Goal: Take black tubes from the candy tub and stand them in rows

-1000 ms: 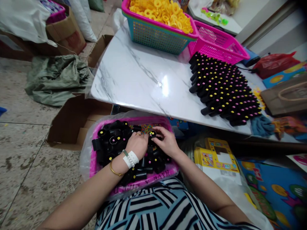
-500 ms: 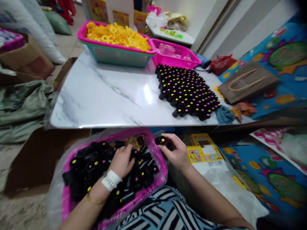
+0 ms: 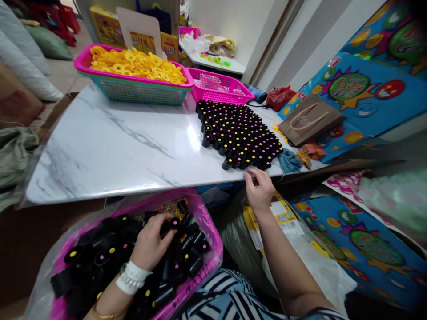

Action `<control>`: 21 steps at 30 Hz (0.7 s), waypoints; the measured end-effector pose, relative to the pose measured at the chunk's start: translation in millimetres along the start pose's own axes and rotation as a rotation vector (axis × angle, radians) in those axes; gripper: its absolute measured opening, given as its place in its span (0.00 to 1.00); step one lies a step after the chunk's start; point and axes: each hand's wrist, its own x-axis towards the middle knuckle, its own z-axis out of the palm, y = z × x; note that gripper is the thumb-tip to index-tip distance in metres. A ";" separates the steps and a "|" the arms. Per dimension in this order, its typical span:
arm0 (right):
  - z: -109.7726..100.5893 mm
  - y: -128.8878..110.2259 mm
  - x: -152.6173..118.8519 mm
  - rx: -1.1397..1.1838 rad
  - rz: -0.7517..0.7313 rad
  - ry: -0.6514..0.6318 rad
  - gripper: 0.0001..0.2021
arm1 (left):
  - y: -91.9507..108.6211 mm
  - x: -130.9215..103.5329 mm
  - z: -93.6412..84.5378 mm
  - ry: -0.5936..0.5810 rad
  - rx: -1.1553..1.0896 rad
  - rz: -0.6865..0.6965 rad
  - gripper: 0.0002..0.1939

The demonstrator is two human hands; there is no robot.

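Fingers of the left hand (image 3: 150, 242), below the table's near edge, are curled with thumb and forefinger drawn in about a black cylinder (image 3: 175, 223) with a pink dot; I read this as a light grip. Right hand (image 3: 261, 189), at the near edge of the table (image 3: 83, 155): thumb and forefinger bent, tips close together, nothing visible between them. From my end I cannot tell whether they touch the nearest standing piece.

Around the left fingers, below the table: pink tub (image 3: 210, 227) with plastic about its rim, holding many loose cylinders (image 3: 110, 250), tumbled at all angles, plus small coloured beads (image 3: 170, 206) at the side nearest the table.

Just beyond the right fingers, on the table's right part: a packed block of upright cylinders (image 3: 240, 133), yellow and pink dots facing up, front row ragged.

Progress, my estimate: a large share stands in rows, but a big heap in the tub has not been set up; count not possible.

Farther out, along the table's far side: basket of yellow rings (image 3: 133, 64), then a pink basket (image 3: 200, 92); toward its right end, a blue cloth (image 3: 289, 161) and a paper bag (image 3: 313, 120)
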 end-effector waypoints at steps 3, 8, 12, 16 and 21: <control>-8.7 -30.4 -30.6 0.096 -0.038 -0.031 0.08 | 4.9 -0.5 -2.7 -0.004 -0.032 -0.026 0.12; 4.4 -96.7 -94.0 0.543 -0.091 -0.794 0.20 | 12.7 -1.4 -3.5 -0.069 -0.114 -0.034 0.11; 44.8 -118.2 -111.8 0.604 0.064 -1.162 0.20 | 15.1 -6.0 -6.9 -0.108 0.082 -0.051 0.13; 74.3 -127.5 -97.0 0.274 -0.040 -1.303 0.20 | 16.2 -11.0 -13.5 -0.228 0.444 -0.041 0.13; 83.3 -163.1 -82.1 -0.218 -0.529 -1.433 0.12 | 10.8 -13.7 -12.9 -0.340 0.539 -0.074 0.13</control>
